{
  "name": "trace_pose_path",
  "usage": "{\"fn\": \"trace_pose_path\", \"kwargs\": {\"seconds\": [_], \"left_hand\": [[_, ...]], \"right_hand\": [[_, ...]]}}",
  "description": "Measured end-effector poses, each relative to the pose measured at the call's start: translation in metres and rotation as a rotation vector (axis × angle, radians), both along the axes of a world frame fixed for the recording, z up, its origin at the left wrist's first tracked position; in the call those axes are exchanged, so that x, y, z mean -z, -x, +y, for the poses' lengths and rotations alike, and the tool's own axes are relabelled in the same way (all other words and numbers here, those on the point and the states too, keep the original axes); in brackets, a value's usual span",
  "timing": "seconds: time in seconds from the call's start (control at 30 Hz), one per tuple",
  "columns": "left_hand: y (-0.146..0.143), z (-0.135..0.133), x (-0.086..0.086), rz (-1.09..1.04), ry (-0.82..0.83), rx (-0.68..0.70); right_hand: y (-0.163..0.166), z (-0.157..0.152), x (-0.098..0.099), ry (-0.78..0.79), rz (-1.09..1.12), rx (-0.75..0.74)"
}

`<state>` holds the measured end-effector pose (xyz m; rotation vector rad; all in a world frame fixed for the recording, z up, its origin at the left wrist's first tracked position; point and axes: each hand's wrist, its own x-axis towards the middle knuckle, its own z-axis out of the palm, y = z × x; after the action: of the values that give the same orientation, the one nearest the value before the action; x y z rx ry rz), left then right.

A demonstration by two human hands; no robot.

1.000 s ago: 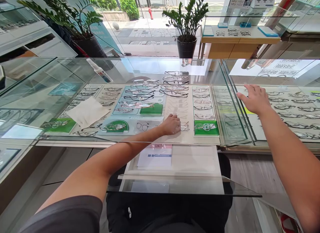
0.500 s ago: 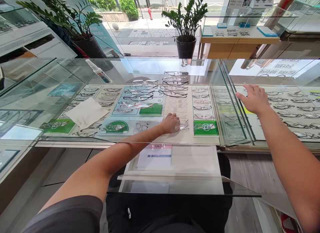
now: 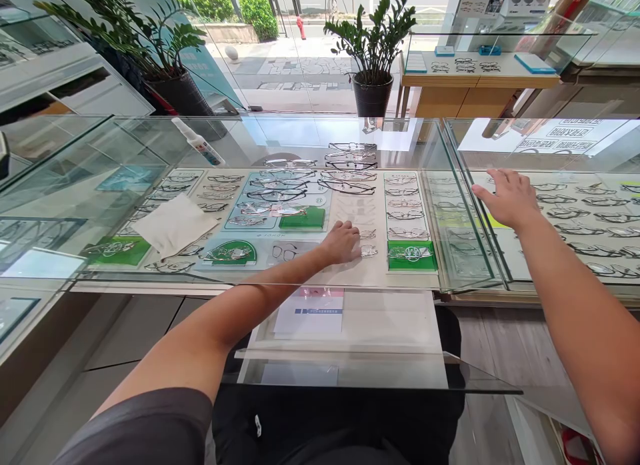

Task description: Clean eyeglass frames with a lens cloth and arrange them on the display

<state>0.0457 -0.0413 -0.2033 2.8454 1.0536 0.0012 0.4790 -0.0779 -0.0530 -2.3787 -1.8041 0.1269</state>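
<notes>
My left hand (image 3: 341, 243) reaches over the front of the glass display counter (image 3: 280, 285). Its fingers curl down around the left end of a pair of thin eyeglasses (image 3: 369, 250); that end is hidden behind them. Just beyond lies another pair of clear eyeglasses (image 3: 369, 234). To the right is a column of eyeglasses (image 3: 405, 214) with a green card (image 3: 413, 256) at its near end. My right hand (image 3: 510, 197) lies flat, fingers apart, on the right-hand glass section, holding nothing.
A white cloth (image 3: 175, 225) and a spray bottle (image 3: 197, 142) lie at the left. Several dark-framed eyeglasses (image 3: 347, 175) are grouped behind my left hand. An open drawer (image 3: 390, 318) juts toward my lap, with a glass pane (image 3: 375, 372) above it. A potted plant (image 3: 373, 95) stands beyond.
My left hand has shifted slightly away from me. Two pairs of eyeglasses beside its fingers now show farther apart. My right hand stays in place.
</notes>
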Motion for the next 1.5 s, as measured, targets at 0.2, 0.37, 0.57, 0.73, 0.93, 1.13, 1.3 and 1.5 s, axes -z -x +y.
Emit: {"fn": "trace_pose_path", "kwargs": {"seconds": [0.2,0.37,0.57,0.73,0.93,1.13,1.3,1.5], "left_hand": [[0.0,0.005,0.002,0.01,-0.033,-0.002],[0.003,0.008,0.004,0.018,-0.043,0.015],[0.006,0.01,0.004,0.02,-0.037,0.049],[0.006,0.008,0.005,0.026,-0.044,0.039],[0.002,0.006,0.006,0.029,-0.056,0.006],[0.002,0.004,0.002,0.03,-0.065,-0.005],[0.008,-0.009,-0.006,-0.029,-0.103,-0.029],[0.01,-0.022,-0.003,-0.031,-0.035,0.05]], "right_hand": [[0.0,0.0,0.001,0.004,-0.011,0.006],[0.0,0.0,0.001,-0.002,-0.01,0.002],[0.001,0.0,0.0,-0.001,-0.003,0.0],[0.001,0.0,0.0,-0.001,-0.003,-0.001],[0.0,0.0,0.0,-0.003,0.0,-0.004],[0.0,0.0,0.0,-0.003,-0.001,-0.008],[-0.002,0.0,0.001,-0.008,-0.003,-0.016],[-0.004,0.002,0.003,-0.005,-0.012,-0.018]]}}
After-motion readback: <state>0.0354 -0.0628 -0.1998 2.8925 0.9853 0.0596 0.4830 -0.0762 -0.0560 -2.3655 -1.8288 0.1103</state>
